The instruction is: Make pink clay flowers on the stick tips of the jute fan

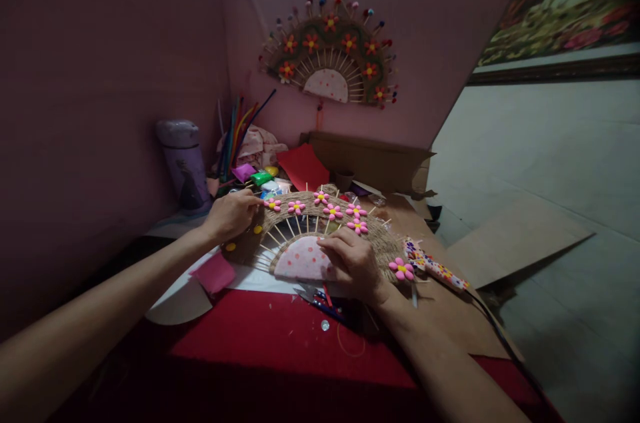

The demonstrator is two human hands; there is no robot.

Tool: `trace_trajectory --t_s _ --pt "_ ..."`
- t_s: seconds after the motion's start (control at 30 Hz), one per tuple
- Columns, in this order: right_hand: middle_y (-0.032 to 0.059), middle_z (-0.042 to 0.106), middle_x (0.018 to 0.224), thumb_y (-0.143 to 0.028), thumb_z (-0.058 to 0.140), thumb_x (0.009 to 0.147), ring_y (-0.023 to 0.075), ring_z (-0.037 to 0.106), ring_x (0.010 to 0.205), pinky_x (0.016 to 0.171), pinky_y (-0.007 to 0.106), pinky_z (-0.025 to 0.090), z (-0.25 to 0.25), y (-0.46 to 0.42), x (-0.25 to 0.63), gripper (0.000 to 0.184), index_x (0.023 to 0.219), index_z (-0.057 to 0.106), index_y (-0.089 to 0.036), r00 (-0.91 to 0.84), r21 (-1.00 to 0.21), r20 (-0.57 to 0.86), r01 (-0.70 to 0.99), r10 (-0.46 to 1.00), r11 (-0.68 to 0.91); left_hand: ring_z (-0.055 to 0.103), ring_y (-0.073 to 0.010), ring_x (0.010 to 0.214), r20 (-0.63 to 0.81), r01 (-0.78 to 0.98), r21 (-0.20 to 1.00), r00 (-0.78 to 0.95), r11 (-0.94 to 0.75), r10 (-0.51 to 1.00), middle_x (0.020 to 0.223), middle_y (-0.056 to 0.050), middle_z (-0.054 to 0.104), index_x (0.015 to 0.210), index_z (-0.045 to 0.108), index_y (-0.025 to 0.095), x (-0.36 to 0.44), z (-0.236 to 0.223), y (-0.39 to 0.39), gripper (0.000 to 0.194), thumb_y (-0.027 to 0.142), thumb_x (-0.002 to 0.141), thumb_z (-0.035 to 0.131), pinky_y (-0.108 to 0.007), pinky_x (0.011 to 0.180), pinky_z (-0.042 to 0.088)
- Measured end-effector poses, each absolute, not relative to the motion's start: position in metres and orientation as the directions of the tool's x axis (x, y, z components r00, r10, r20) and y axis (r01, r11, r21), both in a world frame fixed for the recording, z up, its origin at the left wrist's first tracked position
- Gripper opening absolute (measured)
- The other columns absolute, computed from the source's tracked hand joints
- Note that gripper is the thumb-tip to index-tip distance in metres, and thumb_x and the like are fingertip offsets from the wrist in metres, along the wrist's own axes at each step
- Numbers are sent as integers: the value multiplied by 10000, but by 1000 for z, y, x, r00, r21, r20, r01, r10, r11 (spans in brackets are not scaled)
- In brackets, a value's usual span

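Note:
A fan-shaped craft piece [385, 243] wrapped in brown twine lies before me, with pink clay flowers [333, 211] along its arch and thin sticks fanning out. Two bare yellow clay dots [257, 230] sit on its left side. My left hand [234, 215] has its fingers closed at the left petal of the leftmost flower [273, 204]; whatever they pinch is hidden. Over the dotted half-round centre [300, 260] is my right hand [357, 263], fingers curled together at its right part. I cannot make out anything between them.
A glue gun [440, 270] with a flower pattern lies right on cardboard, its cord trailing forward. Scissors [320, 303] and a clear gem [325, 325] are on the red cloth [240, 343]. Left stands a purple bottle [185, 166]. A similar finished fan [330, 56] hangs behind.

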State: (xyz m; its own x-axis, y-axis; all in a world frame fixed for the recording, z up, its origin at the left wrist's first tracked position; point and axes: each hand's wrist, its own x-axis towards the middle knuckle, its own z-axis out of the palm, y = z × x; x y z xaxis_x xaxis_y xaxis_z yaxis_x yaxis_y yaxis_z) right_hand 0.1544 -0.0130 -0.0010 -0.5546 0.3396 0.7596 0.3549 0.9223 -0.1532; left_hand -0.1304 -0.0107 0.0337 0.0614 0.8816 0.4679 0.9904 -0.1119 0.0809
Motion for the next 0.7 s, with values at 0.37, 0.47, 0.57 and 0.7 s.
trace_trajectory --t_s 0.37,0.47,0.57,0.7 --pt "70 614 813 -155 483 819 176 563 767 644 311 469 0 -13 155 199 943 638 -164 -559 -153 760 344 333 927 617 -184 798 466 993 3 101 -116 879 938 -56 670 1059 678 258 -131 31 -14 368 293 875 361 -259 617 402" --pt "70 612 807 -157 479 820 173 561 757 638 309 469 0 -13 155 203 944 641 -162 -557 -153 760 345 334 926 617 -181 762 422 987 -114 152 -114 894 1003 -57 654 1130 633 283 -128 28 -19 371 274 873 365 -257 560 371" --pt "65 614 809 -169 477 817 172 557 752 630 312 469 1 -14 155 210 950 639 -169 -559 -153 758 348 336 925 615 -175 728 388 977 -174 182 -122 903 1033 -62 644 1185 589 289 -127 27 -21 391 242 865 371 -260 533 352" --pt "64 613 807 -168 477 799 177 554 749 625 319 467 2 -14 155 218 946 638 -168 -562 -151 756 348 335 925 616 -189 737 428 976 -191 178 -104 886 979 -69 646 1194 582 271 -127 30 -23 391 267 883 346 -268 518 342"
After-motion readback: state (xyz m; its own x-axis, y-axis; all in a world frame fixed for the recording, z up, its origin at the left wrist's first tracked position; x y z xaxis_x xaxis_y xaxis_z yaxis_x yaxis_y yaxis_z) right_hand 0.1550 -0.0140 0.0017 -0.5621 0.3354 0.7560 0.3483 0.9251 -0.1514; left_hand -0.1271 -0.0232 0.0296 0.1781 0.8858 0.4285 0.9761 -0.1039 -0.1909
